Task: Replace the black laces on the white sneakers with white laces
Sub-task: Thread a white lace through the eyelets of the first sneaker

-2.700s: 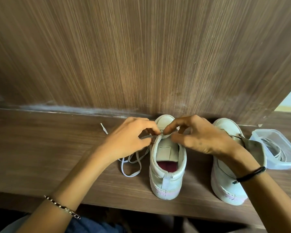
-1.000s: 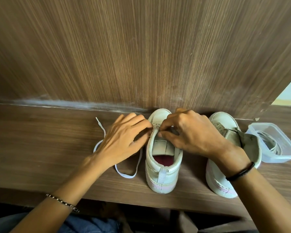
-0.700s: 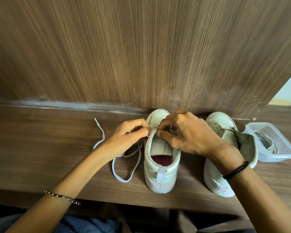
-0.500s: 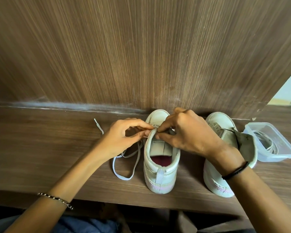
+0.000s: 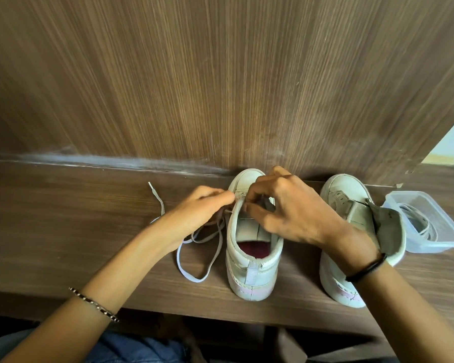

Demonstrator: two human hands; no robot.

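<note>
1. A white sneaker (image 5: 252,260) is being gripped at its eyelets between left hand (image 5: 194,214) and right hand (image 5: 295,213).
2. Its white lace (image 5: 194,276) is being pinched, looping below the left hand.
3. A second sneaker (image 5: 334,284) is being overlapped by the right wrist.

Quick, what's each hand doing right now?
Left hand: pinching the white lace beside the sneaker.
Right hand: pinching the sneaker's upper near the eyelets.
</note>
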